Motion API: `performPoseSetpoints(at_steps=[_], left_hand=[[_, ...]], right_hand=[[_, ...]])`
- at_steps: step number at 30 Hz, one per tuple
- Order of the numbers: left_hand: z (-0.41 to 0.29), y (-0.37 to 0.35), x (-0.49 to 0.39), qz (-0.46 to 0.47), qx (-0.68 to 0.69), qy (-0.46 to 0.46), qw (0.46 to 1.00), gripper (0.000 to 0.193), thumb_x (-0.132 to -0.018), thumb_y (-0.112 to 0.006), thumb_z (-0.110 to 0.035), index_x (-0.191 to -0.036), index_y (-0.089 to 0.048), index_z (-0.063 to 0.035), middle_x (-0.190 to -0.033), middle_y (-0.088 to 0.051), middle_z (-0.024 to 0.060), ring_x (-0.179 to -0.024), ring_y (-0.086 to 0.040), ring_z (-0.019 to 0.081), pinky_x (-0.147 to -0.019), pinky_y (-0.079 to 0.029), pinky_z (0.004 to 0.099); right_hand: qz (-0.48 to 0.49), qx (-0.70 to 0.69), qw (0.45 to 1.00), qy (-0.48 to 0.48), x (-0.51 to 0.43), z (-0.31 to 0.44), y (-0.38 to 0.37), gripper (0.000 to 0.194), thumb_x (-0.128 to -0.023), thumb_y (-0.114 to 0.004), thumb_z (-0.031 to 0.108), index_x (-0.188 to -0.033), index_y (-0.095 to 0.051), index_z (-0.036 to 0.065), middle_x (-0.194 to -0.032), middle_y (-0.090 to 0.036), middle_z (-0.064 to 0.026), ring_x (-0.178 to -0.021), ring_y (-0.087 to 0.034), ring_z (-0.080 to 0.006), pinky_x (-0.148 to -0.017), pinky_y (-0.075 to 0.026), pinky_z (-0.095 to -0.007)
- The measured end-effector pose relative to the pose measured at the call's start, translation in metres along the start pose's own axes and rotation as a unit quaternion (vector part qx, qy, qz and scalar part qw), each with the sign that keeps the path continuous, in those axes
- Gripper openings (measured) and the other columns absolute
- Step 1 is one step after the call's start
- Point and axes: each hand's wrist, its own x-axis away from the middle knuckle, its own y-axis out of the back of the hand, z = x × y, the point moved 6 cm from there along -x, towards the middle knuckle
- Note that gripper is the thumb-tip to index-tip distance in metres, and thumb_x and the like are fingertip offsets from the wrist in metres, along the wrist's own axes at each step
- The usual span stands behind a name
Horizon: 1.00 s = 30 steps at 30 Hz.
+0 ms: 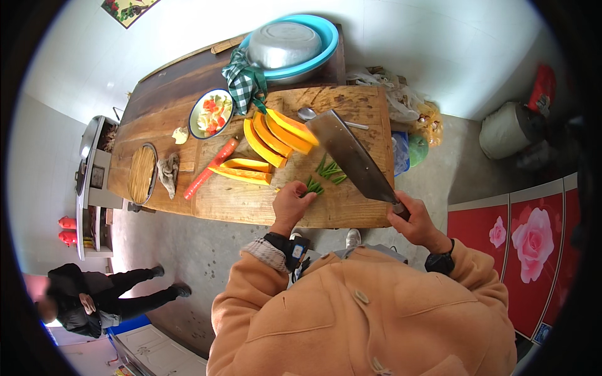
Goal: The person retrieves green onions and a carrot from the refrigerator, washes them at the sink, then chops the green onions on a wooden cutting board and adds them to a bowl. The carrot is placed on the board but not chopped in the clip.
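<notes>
My right hand (413, 220) grips the wooden handle of a cleaver (350, 155), its broad dark blade raised over the right end of a wooden cutting board (235, 207). With fingers curled, my left hand (289, 203) holds a small bunch of cut green stalks (314, 187) on the board. Loose cut green pieces (333, 172) lie just beyond them, left of the blade. Orange pumpkin slices (268, 140) rest past my left hand, with shorter pumpkin wedges (244, 176) nearer. A carrot (211, 168) lies left of the wedges. The blade partly hides a metal spoon (356, 125).
An enamel bowl (192, 123) holds chopped vegetables. Behind stand a blue basin (329, 44) with an upturned metal bowl (284, 44) and a checked cloth (242, 82). A grey rag (168, 174) and round woven lid (142, 174) lie left. A person (89, 301) stands at lower left.
</notes>
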Motion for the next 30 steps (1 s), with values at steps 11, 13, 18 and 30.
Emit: performPoseSetpoints(at_steps=[11, 13, 18, 30], left_hand=[[-0.003, -0.007, -0.005, 0.022, -0.037, 0.014, 0.999, 0.030, -0.072, -0.076, -0.025, -0.093, -0.062, -0.0096, -0.093, -0.062, 0.0088, -0.087, -0.062, 0.0279, -0.073, -0.050, 0.0395], [-0.008, -0.008, -0.004, 0.021, -0.080, -0.010, 0.997, 0.029, -0.073, -0.075, -0.024, -0.095, -0.062, -0.0101, -0.094, -0.063, 0.0090, -0.088, -0.062, 0.0297, -0.074, -0.050, 0.0414], [-0.014, -0.010, -0.002, 0.024, -0.146, -0.053, 0.988, 0.026, -0.076, -0.070, -0.020, -0.100, -0.062, -0.0114, -0.097, -0.065, 0.0102, -0.090, -0.063, 0.0325, -0.075, -0.050, 0.0440], [-0.045, 0.002, -0.018, 0.023, -0.165, -0.157, 0.973, 0.024, -0.078, -0.070, -0.019, -0.100, -0.067, -0.0108, -0.103, -0.064, 0.0102, -0.100, -0.060, 0.0311, -0.080, -0.049, 0.0418]], right_hand=[[-0.027, -0.016, 0.999, -0.024, 0.006, -0.005, 0.006, 0.037, -0.084, -0.061, 0.004, -0.120, -0.052, -0.002, -0.060, -0.042, -0.0008, -0.051, -0.040, -0.0078, -0.050, -0.035, -0.0251], [-0.030, -0.029, 0.998, -0.053, 0.007, -0.009, 0.006, 0.039, -0.084, -0.060, 0.003, -0.121, -0.052, -0.001, -0.060, -0.044, 0.0006, -0.051, -0.042, -0.0070, -0.050, -0.036, -0.0244], [-0.035, -0.038, 0.998, -0.047, 0.009, -0.013, 0.009, 0.041, -0.084, -0.059, 0.003, -0.124, -0.052, 0.000, -0.059, -0.044, 0.0017, -0.051, -0.042, -0.0057, -0.050, -0.036, -0.0241], [-0.056, -0.053, 0.996, -0.052, 0.010, -0.021, 0.013, 0.040, -0.084, -0.060, 0.005, -0.124, -0.053, 0.000, -0.060, -0.041, 0.0022, -0.052, -0.039, -0.0062, -0.050, -0.035, -0.0243]])
